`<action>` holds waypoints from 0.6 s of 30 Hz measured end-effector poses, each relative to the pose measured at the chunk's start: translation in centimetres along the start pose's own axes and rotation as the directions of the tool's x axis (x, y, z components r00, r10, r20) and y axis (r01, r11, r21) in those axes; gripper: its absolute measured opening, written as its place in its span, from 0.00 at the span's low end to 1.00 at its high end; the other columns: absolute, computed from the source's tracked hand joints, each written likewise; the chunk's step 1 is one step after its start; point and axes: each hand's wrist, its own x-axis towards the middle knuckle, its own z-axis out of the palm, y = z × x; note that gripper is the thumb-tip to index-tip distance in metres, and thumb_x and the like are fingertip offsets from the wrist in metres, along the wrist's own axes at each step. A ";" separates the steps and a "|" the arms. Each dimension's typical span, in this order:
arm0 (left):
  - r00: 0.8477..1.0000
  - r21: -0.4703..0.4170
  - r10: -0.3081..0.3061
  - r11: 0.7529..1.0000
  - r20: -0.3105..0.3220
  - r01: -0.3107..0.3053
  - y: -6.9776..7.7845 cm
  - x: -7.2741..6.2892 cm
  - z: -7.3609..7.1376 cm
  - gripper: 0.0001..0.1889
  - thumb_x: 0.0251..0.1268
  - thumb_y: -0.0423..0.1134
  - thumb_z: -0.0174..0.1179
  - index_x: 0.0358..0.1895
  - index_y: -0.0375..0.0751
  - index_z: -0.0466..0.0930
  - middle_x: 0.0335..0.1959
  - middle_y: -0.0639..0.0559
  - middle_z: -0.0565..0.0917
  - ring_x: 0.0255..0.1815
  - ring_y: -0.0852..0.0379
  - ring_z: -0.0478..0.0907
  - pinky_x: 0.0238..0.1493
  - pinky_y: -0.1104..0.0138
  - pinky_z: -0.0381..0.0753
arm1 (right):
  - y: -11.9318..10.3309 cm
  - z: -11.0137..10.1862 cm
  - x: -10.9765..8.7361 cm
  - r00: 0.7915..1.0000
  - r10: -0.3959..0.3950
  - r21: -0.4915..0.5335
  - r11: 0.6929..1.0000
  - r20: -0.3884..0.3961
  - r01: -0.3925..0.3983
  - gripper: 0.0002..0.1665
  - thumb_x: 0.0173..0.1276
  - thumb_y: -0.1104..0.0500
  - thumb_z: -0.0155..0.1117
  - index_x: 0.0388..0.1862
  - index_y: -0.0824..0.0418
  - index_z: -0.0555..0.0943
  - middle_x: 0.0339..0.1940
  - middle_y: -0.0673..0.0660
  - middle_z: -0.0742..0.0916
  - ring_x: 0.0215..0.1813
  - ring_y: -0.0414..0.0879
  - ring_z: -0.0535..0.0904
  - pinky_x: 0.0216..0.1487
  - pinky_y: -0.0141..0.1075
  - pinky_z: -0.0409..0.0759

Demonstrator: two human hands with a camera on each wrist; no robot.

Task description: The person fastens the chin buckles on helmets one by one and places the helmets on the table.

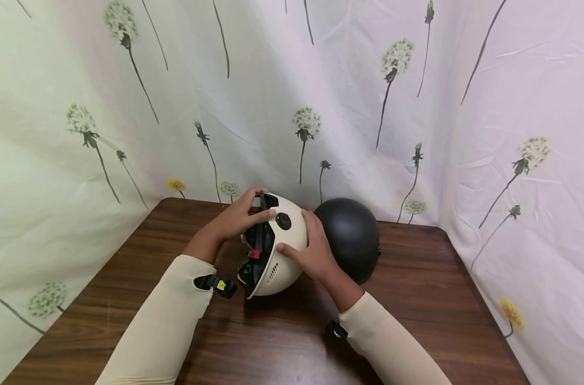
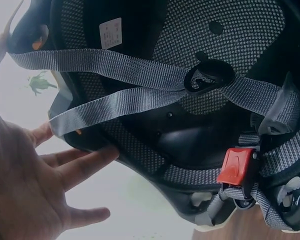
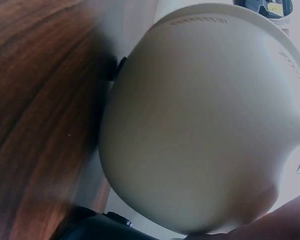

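Observation:
A cream helmet is tipped on its side over the table, its opening facing left. My left hand holds the front rim, thumb on the shell near a round black vent. In the left wrist view its spread fingers touch the dark edge. Grey straps cross the padded inside, and a red buckle hangs fastened to the webbing. My right hand grips the shell from the right, fingers and thumb apart. The right wrist view shows mostly smooth shell, with part of that hand at the lower right.
A matte black helmet sits dome up on the table, just right of the cream one and behind my right hand. The brown wooden table meets a dandelion-print curtain at the back and sides.

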 end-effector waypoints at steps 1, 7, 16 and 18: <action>1.000 -0.004 -0.001 1.000 0.003 0.001 -0.1 0.0 0.0 0.45 0.74 0.62 0.58 0.84 0.44 0.50 0.79 0.34 0.63 0.75 0.34 0.68 0.71 0.37 0.69 | 0.1 0.0 -0.1 1.000 0.001 0.006 1.000 -0.005 -0.001 0.77 0.50 0.09 0.60 0.87 0.53 0.55 0.85 0.60 0.60 0.81 0.56 0.61 0.73 0.59 0.69; 1.000 -0.026 -0.005 1.000 0.012 0.005 -0.1 0.2 0.2 0.46 0.74 0.62 0.58 0.84 0.43 0.48 0.78 0.33 0.64 0.73 0.33 0.71 0.70 0.38 0.71 | 0.3 0.3 -0.4 1.000 0.014 0.041 0.999 -0.027 -0.013 0.74 0.54 0.14 0.64 0.87 0.53 0.54 0.84 0.59 0.62 0.80 0.55 0.62 0.73 0.57 0.69; 0.999 -0.121 0.037 0.992 0.035 -0.032 -0.2 -0.1 0.3 0.43 0.76 0.58 0.60 0.81 0.41 0.49 0.75 0.32 0.66 0.69 0.31 0.77 0.61 0.41 0.81 | -0.4 0.7 -0.7 0.999 0.014 0.091 0.996 -0.046 -0.009 0.75 0.53 0.19 0.72 0.87 0.58 0.54 0.83 0.58 0.63 0.80 0.53 0.61 0.74 0.54 0.66; 0.998 -0.172 0.055 0.984 0.036 -0.048 -0.3 -0.2 0.2 0.44 0.76 0.56 0.60 0.81 0.39 0.48 0.75 0.30 0.66 0.69 0.31 0.77 0.59 0.40 0.82 | -0.6 0.7 -0.8 0.998 -0.001 0.085 0.996 -0.057 0.005 0.73 0.54 0.25 0.76 0.86 0.59 0.55 0.83 0.57 0.64 0.79 0.52 0.62 0.74 0.54 0.67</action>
